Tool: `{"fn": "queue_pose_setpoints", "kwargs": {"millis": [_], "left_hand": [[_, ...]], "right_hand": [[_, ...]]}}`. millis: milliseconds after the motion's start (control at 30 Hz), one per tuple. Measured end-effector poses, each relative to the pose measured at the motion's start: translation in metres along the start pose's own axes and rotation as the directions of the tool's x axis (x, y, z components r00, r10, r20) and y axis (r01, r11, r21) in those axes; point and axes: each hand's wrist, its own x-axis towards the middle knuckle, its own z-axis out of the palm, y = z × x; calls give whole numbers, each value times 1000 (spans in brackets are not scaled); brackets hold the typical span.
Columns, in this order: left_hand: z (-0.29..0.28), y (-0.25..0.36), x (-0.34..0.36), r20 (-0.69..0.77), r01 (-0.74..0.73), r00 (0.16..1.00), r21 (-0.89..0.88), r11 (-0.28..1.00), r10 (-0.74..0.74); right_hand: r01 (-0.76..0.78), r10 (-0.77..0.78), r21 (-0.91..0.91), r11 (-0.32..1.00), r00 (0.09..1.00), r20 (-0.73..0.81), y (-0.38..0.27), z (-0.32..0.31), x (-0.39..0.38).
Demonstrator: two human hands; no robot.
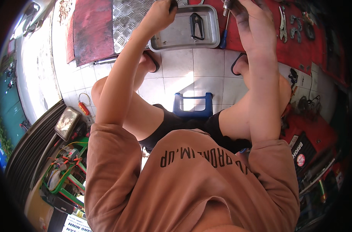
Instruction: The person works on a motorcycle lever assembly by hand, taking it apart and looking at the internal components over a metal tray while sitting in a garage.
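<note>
My left hand (159, 17) is closed near the tray's upper left corner. A small dark thing shows at its thumb side, too cut off to name. At the top edge, my right hand (258, 27) has curled fingers with dark smudges on them. They grip a shiny metal cylindrical part (226, 8), partly hidden and cut off by the frame edge. Between both hands sits a shallow metal tray (172, 47). A black, roughly triangular frame-like part (197, 26) lies in it. Just right of the tray is a screwdriver (223, 40) with a blue handle.
Locking pliers (283, 25) and grey metal parts (295, 29) lie on the red mat (261, 54) at right. A patterned metal plate (125, 23) is left of the tray. A blue stool (193, 113) stands between my legs. Left, a rectangular mirror (67, 123) stands by a green rack (69, 189).
</note>
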Motion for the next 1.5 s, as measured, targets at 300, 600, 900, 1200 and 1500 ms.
{"fn": "queue_pose_setpoints", "kwargs": {"millis": [300, 600, 900, 1200, 1500], "left_hand": [[92, -94, -78, 171, 317, 904, 352, 881, -393], [95, -102, -92, 413, -85, 907, 363, 928, -78], [99, -93, -88, 502, 27, 835, 374, 927, -227], [81, -63, -57, 462, 9, 868, 354, 935, -183], [-62, 110, 20, -190, -46, 981, -442, 896, -43]], "right_hand": [[11, -11, 29, 1000, 1000, -7, -24, -15, 3], [34, -33, 46, 998, 999, -15, -31, -35, 1], [-1, 8, 72, 997, 996, -89, -35, -43, -2], [77, -78, 54, 996, 997, 17, -36, -50, 1], [22, -24, 14, 1000, 993, 113, -16, -37, 1]]}}
